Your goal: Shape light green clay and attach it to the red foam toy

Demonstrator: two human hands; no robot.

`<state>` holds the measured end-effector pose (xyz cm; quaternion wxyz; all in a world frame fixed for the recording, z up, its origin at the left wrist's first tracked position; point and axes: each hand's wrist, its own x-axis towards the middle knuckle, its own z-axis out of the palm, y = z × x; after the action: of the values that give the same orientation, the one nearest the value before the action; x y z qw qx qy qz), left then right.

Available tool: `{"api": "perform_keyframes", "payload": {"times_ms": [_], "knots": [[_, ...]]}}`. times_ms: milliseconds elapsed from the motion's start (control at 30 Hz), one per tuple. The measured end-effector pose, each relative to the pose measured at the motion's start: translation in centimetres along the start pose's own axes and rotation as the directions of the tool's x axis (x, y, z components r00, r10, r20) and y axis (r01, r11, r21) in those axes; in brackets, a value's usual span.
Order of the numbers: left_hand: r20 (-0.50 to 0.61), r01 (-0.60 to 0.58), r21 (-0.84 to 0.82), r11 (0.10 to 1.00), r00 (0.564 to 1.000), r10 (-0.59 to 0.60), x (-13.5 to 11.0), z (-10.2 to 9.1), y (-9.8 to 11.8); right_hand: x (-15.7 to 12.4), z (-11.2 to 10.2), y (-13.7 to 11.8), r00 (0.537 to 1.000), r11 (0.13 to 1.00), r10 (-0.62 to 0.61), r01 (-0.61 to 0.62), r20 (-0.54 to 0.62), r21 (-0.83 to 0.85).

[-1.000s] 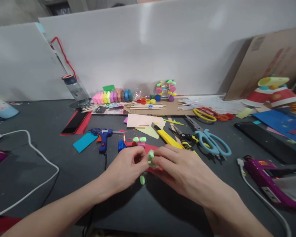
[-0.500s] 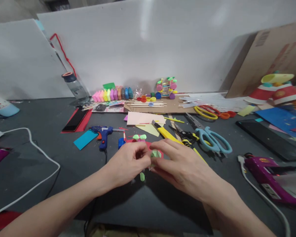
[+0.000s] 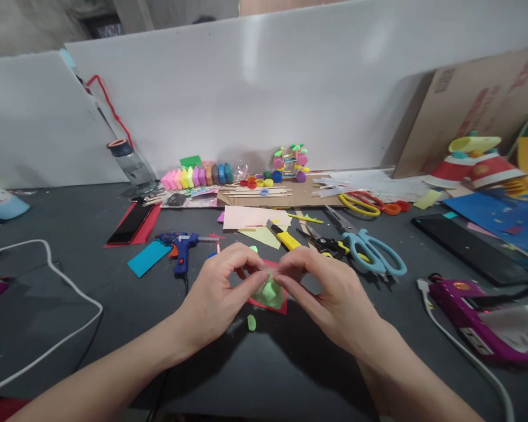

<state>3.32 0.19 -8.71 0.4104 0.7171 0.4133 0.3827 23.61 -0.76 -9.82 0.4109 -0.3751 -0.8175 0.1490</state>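
Observation:
My left hand [image 3: 222, 290] and my right hand [image 3: 328, 293] meet above the dark table [image 3: 70, 293], fingertips pinched together on a lump of light green clay [image 3: 270, 291]. Both hands are closed on it. Beneath them lies a red paper piece [image 3: 270, 305]. A small green clay bit [image 3: 251, 322] rests on the table just below my left fingers. A blue glue gun [image 3: 182, 251] lies left of my left hand.
Blue scissors [image 3: 372, 252], a yellow utility knife [image 3: 284, 237] and black-yellow pliers [image 3: 328, 244] lie beyond my right hand. Clay packs [image 3: 198, 174], bottle caps and a small cap model [image 3: 290, 161] line the back. A purple glue gun [image 3: 475, 308] sits right, a white cable [image 3: 57, 272] left.
Both hands have lifted slightly and drawn together, pinching the green clay from above; the clay now hangs lower between the fingertips. The camera has shifted a little.

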Motion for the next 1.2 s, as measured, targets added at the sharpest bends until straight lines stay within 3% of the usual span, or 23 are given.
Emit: {"api": "perform_keyframes", "payload": {"times_ms": [200,367,533,800,1200], "knots": [[-0.013,0.041,-0.116,0.992,0.999,-0.043,0.1,0.1,0.1,0.2,-0.3,-0.2,0.987,0.981,0.157,-0.161,0.046,0.107],[0.05,0.055,-0.137,0.989,0.998,-0.049,0.2,0.4,0.4,0.5,-0.5,-0.4,0.976,0.961,0.206,-0.216,0.071,0.174],[0.023,0.089,-0.156,0.984,0.996,-0.087,0.3,0.3,0.2,0.5,-1.0,-0.5,0.964,0.938,0.261,-0.266,0.053,0.223],[0.186,0.167,-0.166,0.972,0.973,-0.136,0.9,-0.3,1.3,0.5,-1.3,-0.6,0.964,0.929,0.241,-0.262,0.11,0.262],[0.183,0.144,-0.156,0.977,0.976,-0.115,1.1,0.2,1.8,0.3,-1.2,-0.9,0.957,0.912,0.272,-0.289,0.097,0.291]]}}
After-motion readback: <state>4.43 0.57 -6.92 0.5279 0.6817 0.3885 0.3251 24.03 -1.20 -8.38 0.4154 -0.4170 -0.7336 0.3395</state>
